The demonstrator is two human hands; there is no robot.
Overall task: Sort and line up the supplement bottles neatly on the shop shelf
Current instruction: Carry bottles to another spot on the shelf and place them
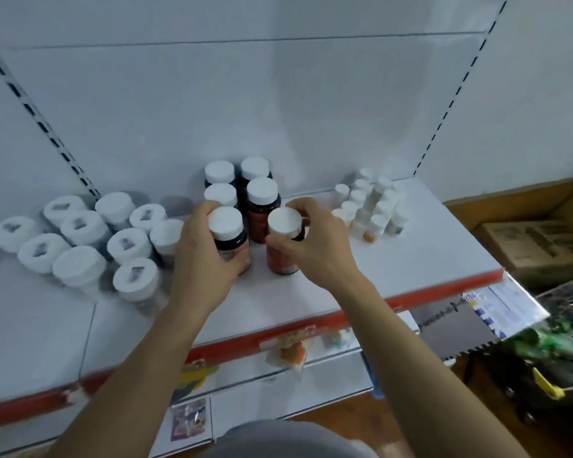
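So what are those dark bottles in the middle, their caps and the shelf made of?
Dark bottles: likely tinted plastic, possibly glass, going by the dark brownish walls. Caps: matte white plastic, by their opaque moulded look. Shelf: probably painted sheet metal. It is smooth, white and flat, with a slotted upright.

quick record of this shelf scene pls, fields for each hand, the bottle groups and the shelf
left hand: grips front-left dark bottle
right hand: grips front-right dark bottle, which seems offset right of its column
dark bottles behind: four, white caps, two columns
left group: wide white-lidded jars, loosely clustered
right group: small white-capped bottles, tight rows
shelf: white, red front edge
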